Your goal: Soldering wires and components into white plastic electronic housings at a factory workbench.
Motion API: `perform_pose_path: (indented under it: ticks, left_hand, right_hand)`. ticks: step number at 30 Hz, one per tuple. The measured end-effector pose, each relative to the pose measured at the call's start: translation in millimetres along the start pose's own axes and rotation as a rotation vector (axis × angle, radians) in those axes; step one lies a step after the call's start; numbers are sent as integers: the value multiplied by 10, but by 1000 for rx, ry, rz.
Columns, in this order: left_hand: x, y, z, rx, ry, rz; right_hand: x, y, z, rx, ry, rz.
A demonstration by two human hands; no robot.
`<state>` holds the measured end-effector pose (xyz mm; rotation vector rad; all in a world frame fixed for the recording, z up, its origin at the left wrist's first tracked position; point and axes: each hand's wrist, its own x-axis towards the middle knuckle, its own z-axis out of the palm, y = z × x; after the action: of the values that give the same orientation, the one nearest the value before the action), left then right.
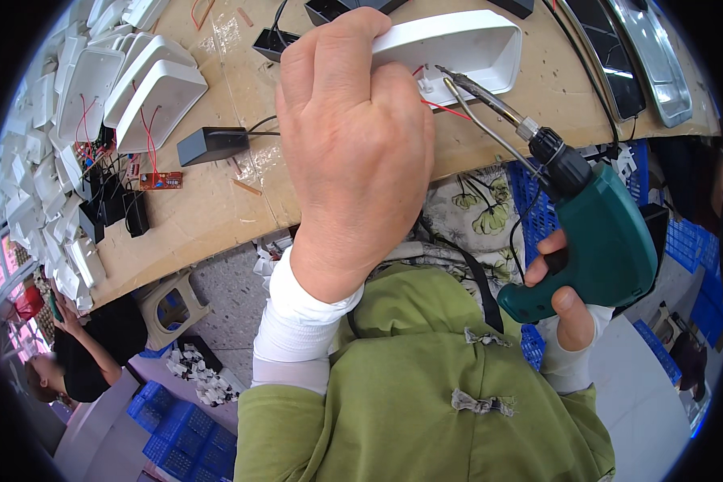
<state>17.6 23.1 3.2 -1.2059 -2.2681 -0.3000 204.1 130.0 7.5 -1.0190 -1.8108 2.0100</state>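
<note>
We see the left hand (353,153) clamped around the near end of a white plastic housing (458,44), which rests open side up on the wooden workbench (217,209). The right hand (566,301) is wrapped tight around the grip of a green soldering gun (610,241), whose metal tip (446,74) sits inside the housing right by the red wires (446,108). To the left lie more white housings (153,88) in a pile, a black box (213,146) and a small red circuit board (161,181).
</note>
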Motion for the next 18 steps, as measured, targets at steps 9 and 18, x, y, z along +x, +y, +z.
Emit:
perform_pose_path:
  ticks: [9,18]
  left_hand:
    - [0,4,0,3,-8,-14]
    - [25,28,16,23,-8,-23]
  right_hand:
    - [5,18,-54,-2,-41,34]
    - [13,37,-65,5,-43,7]
